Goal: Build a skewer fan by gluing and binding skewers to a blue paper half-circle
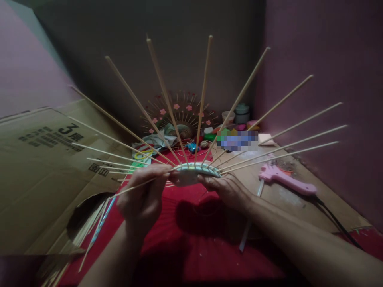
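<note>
A small round disc point(187, 177) with a pale blue-and-white striped rim is held up over the red cloth. Many thin wooden sticks point(204, 95) fan out from its rim, up and to both sides. My right hand point(229, 189) grips the disc's right edge, thumb on its near face. At the disc's left edge, my left hand point(145, 191) is closed on a single thin stick point(131, 190), which points down to the left from the fingers. Whether that stick's inner end touches the rim is hidden by the fingertips.
A cardboard box point(38, 171) with loose sticks in its hole stands left. On a board point(287, 203) at right lies a pink glue gun point(287, 180) with a black cord. Behind are a flowered stick fan point(176, 107), a cup point(228, 117), a jar point(241, 113) and scissors point(143, 154).
</note>
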Available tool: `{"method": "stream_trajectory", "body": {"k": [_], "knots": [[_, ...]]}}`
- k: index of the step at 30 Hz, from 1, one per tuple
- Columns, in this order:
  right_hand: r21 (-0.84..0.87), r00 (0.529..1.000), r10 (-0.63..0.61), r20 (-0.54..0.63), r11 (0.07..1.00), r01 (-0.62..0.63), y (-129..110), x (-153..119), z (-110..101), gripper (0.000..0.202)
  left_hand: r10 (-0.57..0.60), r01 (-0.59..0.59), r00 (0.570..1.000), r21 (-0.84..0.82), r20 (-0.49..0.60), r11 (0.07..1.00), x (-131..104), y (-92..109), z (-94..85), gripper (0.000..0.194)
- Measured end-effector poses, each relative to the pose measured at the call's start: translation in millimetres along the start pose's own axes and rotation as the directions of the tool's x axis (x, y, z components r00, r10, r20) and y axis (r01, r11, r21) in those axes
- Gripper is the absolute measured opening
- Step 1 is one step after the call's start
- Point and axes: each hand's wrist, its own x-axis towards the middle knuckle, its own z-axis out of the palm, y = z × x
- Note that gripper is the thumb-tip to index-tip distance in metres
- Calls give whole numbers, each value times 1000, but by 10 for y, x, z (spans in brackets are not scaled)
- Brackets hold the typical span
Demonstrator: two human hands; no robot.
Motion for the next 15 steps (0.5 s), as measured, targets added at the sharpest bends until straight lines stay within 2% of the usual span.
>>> {"method": "stream_trajectory", "body": {"k": [2,5,11,15], "knots": [[-59,1000,-14,-2,998,14,19,-1,-1,26,8,-9,999,11,41,1000,5,15,-13,27],[-71,998,-59,-7,996,58,5,-1,2,24,48,-62,993,121,109,991,5,30,-19,28],[-40,1000,-8,24,999,9,54,-21,-14,22,57,-98,979,209,195,973,29,34,-9,24],[-92,996,-80,37,992,83,32,-7,-26,20,51,-115,967,251,251,961,82,86,-15,20]]}}
